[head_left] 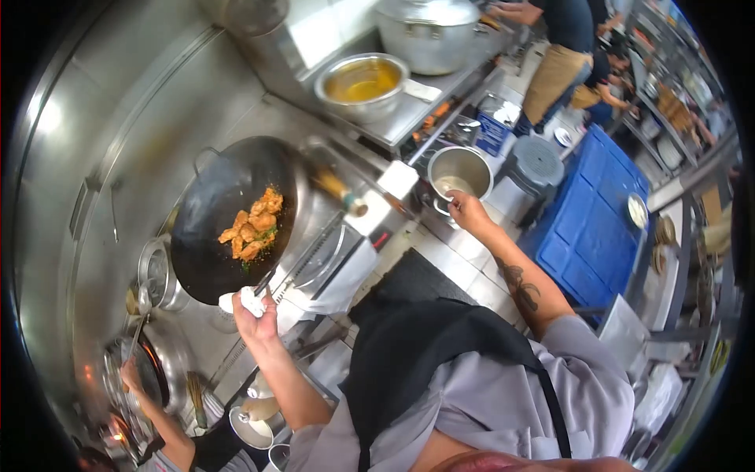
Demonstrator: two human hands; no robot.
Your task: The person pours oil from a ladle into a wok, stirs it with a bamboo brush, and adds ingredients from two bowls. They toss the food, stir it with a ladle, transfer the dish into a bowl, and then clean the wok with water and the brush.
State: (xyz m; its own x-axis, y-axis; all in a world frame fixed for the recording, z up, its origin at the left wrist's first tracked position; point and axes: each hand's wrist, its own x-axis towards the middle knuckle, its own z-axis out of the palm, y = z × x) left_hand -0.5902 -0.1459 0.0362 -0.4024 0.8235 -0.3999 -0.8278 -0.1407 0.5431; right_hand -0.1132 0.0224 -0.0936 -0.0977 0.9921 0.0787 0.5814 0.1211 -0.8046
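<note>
My left hand (263, 318) is closed around the handle of a large black wok (193, 236), with a white cloth (250, 300) bunched between palm and handle. Browned, crumbly-coated pieces of food (253, 224), flecked with green, lie in the wok, which is tilted. Out to the right, my right hand (469, 211) grips the side handle of a deep metal pot (480, 177). Some pale contents show at the bottom of that pot, too blurred to name.
A metal bowl of yellow liquid (397, 82) and a big lidded pot (429, 35) stand on the back counter. Blue lids (586, 220) and a grey bin (536, 161) are at right. A co-worker's arm (161, 413) works at another wok, lower left; other people stand at upper right.
</note>
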